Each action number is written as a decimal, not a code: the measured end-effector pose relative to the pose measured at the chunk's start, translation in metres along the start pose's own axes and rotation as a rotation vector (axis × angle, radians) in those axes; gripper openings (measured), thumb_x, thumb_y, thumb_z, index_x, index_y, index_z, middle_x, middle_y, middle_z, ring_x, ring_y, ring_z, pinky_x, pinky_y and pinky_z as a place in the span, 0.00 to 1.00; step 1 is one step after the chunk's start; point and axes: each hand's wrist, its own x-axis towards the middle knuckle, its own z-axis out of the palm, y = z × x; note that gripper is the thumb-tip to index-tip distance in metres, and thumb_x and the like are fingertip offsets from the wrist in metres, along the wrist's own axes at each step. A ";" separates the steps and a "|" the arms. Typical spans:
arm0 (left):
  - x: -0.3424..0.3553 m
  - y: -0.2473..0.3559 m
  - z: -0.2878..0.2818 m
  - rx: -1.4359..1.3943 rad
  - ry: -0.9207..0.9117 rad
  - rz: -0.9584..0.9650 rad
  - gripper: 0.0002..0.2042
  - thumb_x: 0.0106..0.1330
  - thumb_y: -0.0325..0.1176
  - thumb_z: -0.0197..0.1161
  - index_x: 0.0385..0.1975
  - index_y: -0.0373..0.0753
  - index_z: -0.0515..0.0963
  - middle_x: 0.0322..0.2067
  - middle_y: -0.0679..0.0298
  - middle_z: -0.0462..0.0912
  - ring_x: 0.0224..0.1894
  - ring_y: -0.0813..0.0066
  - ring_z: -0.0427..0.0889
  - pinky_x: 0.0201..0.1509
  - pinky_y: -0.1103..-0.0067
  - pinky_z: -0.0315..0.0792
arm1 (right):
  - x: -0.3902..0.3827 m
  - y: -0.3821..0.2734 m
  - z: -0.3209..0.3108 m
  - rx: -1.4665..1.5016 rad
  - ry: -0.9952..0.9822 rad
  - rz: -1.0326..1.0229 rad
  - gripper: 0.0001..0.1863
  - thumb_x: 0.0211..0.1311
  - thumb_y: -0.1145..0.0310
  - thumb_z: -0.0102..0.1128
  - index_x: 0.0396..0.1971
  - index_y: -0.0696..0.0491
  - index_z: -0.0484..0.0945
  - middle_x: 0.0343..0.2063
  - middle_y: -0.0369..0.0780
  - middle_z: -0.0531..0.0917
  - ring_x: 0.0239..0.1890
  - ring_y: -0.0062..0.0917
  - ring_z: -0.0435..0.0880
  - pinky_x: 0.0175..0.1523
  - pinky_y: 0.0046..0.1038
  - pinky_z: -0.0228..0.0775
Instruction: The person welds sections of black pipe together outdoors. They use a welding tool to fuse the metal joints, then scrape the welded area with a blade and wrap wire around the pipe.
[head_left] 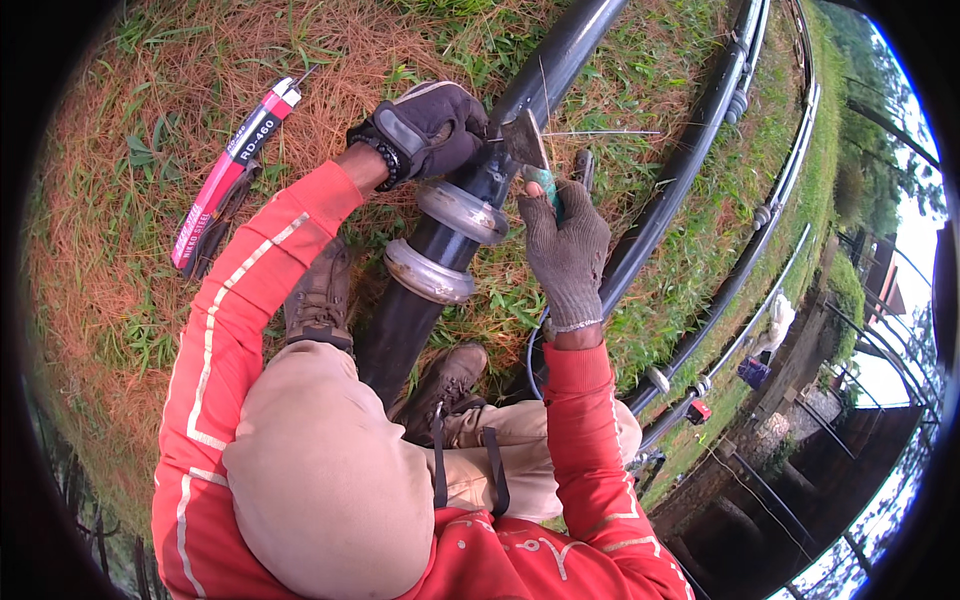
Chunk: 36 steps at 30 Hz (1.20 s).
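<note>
My left hand [432, 128], in a dark padded glove, is closed beside the black pipe [515, 120]. Its fingers pinch what appears to be the near end of a thin grey welding rod [610, 132], which extends to the right across the pipe. In a grey knit glove, my right hand [568, 235] grips the green handle of a flat-bladed scraper [526, 140]. The blade tilts over the pipe and hides part of the rod. Just below my hands, two silvery metal flange rings [462, 210] circle the pipe, with a gap between them.
On the grass to the left lies a red, white and black welding-rod packet [235, 165]. My boots [318, 290] straddle the pipe. Further black pipes [680, 190] run parallel on the right. Beyond them are a low dark structure [830, 480] and a blue container [755, 373].
</note>
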 end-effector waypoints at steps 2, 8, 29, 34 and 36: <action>-0.007 0.004 -0.004 0.038 -0.010 -0.011 0.12 0.66 0.35 0.72 0.45 0.36 0.90 0.36 0.52 0.93 0.37 0.59 0.91 0.45 0.66 0.83 | 0.000 0.003 0.001 0.176 0.108 -0.104 0.26 0.77 0.43 0.68 0.39 0.56 0.84 0.27 0.53 0.86 0.33 0.56 0.88 0.40 0.49 0.77; -0.025 0.008 -0.006 0.240 0.049 0.015 0.12 0.68 0.37 0.70 0.41 0.34 0.85 0.32 0.49 0.86 0.36 0.45 0.86 0.42 0.59 0.79 | 0.002 0.015 0.006 0.425 0.193 0.025 0.22 0.77 0.49 0.70 0.45 0.58 0.85 0.24 0.50 0.84 0.31 0.56 0.87 0.40 0.45 0.79; -0.061 -0.009 -0.012 -0.103 0.390 0.055 0.12 0.71 0.39 0.70 0.32 0.36 0.84 0.27 0.65 0.84 0.32 0.74 0.81 0.39 0.72 0.75 | 0.009 0.019 0.016 0.212 0.211 -0.225 0.25 0.79 0.45 0.66 0.40 0.56 0.84 0.25 0.52 0.85 0.33 0.55 0.87 0.41 0.49 0.76; -0.055 -0.016 -0.016 0.007 0.125 -0.069 0.11 0.71 0.39 0.71 0.34 0.36 0.85 0.29 0.66 0.85 0.34 0.79 0.81 0.40 0.74 0.76 | 0.011 0.018 0.017 0.074 0.023 0.053 0.22 0.78 0.49 0.70 0.40 0.57 0.83 0.27 0.50 0.86 0.32 0.53 0.86 0.42 0.47 0.77; -0.055 -0.014 -0.006 -0.115 0.251 -0.034 0.11 0.71 0.38 0.71 0.33 0.35 0.84 0.28 0.65 0.85 0.32 0.79 0.80 0.39 0.74 0.76 | 0.008 0.018 0.017 0.318 0.140 -0.004 0.24 0.78 0.46 0.67 0.39 0.56 0.84 0.28 0.52 0.86 0.33 0.54 0.87 0.42 0.48 0.78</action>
